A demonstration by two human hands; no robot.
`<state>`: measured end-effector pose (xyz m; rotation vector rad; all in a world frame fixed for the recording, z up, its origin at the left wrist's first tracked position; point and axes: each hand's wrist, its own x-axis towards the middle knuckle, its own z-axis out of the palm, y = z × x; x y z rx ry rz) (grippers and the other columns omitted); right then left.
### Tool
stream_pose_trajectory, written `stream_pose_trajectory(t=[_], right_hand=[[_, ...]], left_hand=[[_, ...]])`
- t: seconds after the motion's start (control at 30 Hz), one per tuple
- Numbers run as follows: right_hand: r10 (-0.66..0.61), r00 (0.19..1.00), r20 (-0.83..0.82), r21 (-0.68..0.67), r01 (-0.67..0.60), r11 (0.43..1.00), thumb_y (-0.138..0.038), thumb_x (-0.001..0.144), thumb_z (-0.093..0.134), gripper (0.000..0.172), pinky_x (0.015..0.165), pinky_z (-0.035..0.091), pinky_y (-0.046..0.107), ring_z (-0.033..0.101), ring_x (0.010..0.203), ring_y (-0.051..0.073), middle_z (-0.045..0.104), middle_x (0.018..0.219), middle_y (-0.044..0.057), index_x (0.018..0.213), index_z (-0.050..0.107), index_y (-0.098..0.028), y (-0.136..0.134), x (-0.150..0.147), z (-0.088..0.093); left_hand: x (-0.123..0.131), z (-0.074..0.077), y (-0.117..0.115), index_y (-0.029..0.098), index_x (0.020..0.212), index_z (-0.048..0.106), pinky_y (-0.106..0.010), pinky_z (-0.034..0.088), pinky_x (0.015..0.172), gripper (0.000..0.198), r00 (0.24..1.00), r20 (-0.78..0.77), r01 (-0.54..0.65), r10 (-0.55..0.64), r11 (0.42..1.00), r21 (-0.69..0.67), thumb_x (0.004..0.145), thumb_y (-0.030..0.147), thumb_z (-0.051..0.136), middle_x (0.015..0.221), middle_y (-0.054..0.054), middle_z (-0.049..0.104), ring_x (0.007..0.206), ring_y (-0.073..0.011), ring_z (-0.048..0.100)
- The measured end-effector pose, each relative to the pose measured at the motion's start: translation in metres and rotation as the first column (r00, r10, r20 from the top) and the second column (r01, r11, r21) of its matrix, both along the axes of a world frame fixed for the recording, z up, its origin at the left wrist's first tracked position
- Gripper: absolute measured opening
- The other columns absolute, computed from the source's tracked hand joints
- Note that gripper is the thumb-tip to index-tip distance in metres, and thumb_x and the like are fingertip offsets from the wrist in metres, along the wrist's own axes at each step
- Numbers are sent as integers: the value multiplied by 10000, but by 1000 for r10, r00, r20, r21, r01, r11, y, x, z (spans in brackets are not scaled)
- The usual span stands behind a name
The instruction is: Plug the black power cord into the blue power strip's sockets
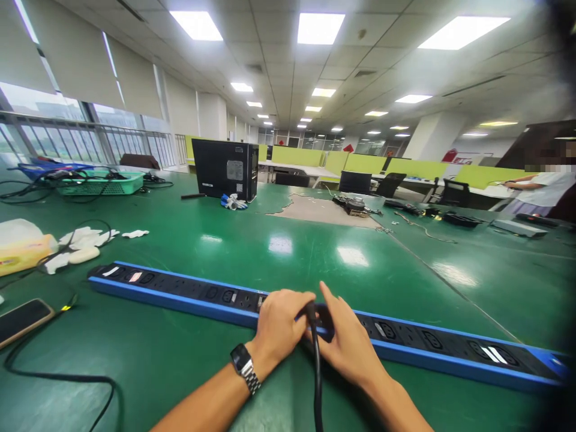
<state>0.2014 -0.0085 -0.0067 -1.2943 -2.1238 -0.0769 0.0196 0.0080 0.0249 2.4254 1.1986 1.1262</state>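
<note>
A long power strip (180,287) with a blue housing and a black socket face lies across the green table in front of me. Near its middle, my left hand (281,321), with a watch on the wrist, is closed around the black plug (310,311) of a power cord (317,378). The plug is at the strip's face; my fingers hide whether it sits in a socket. Just right of it, my right hand (348,342) straddles the strip, thumb at the near edge and fingers over the far side, steadying grip on it. The cord runs down toward me between my wrists.
A phone (24,321) and a loose black cable (58,377) lie at left, near a plastic bag (24,243). Farther back are a green basket (101,185) of cables, a black computer case (222,168) and gloves (233,201). A person (544,189) is at far right.
</note>
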Motion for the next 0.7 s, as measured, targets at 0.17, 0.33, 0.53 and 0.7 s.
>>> stream_pose_trajectory(t=[0.17,0.33,0.53,0.7], right_hand=[[-22,999,34,-9,23,1000,-381,770,631,698,1039,401,553,524,1232,291,550,1351,115,1409,399,-224,1,-3,-5],[-26,999,23,-15,27,1000,-389,778,628,534,1028,402,563,565,1184,284,619,1272,87,1285,549,-244,1,-8,-4],[35,997,-74,4,-35,999,-373,824,586,429,1016,408,541,600,1121,264,656,1204,96,1230,578,-237,2,-32,3],[168,980,-110,-44,-173,984,-275,800,610,435,972,433,486,613,1050,244,673,1152,99,1228,567,-212,15,-100,17]], left_hand=[[-54,7,4,253,1155,630,-392,477,922,290,968,122,-234,220,966,109,873,272,563,1091,-45,707,1027,-229,626],[-116,-13,1,252,1163,628,-364,504,869,304,975,16,-223,223,974,49,893,358,535,1083,-53,713,987,-224,647],[-114,-15,6,292,1223,582,-435,408,1003,332,987,-139,-90,85,995,-30,903,276,496,1211,-36,665,1155,-229,574],[-114,-14,0,247,1498,146,-469,355,1054,959,977,-189,-108,96,993,-53,729,335,712,1308,-105,587,1207,-266,520]])
